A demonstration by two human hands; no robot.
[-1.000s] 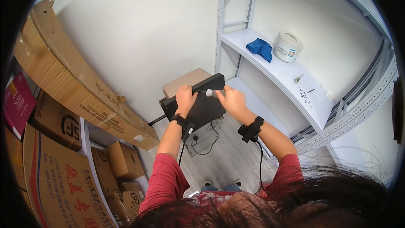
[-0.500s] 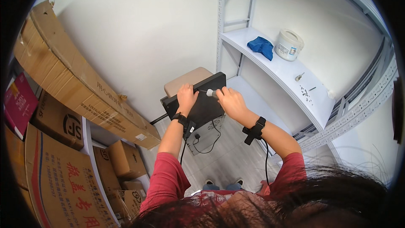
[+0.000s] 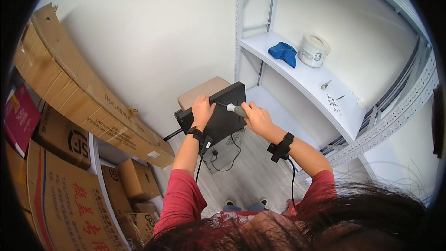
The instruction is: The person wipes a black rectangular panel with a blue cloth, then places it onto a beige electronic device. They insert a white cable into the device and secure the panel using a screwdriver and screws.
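Note:
A flat black case [image 3: 226, 118] stands tilted in front of me, its broad side facing up toward me. My left hand [image 3: 202, 110] is closed over its upper edge, the fingers hooked across it. My right hand [image 3: 259, 118] grips the rear of a screwdriver [image 3: 237, 110] with a grey and white handle. Its thin shaft points left at the case, close to my left thumb; exactly where the tip sits is too small to tell. Behind the case is a padded beige seat [image 3: 204, 91].
On the white shelf [image 3: 309, 77] at right are a blue cloth [image 3: 283, 54], a white tub [image 3: 314, 50], a small tool [image 3: 326, 84] and several scattered screws [image 3: 333, 102]. Cardboard boxes [image 3: 69, 186] fill the left. Below the case hangs a black cable [image 3: 236, 148].
My right fingers sit farther back on the screwdriver, so more of its handle shows. The left hand keeps its hold on the case. The whole view has shifted slightly.

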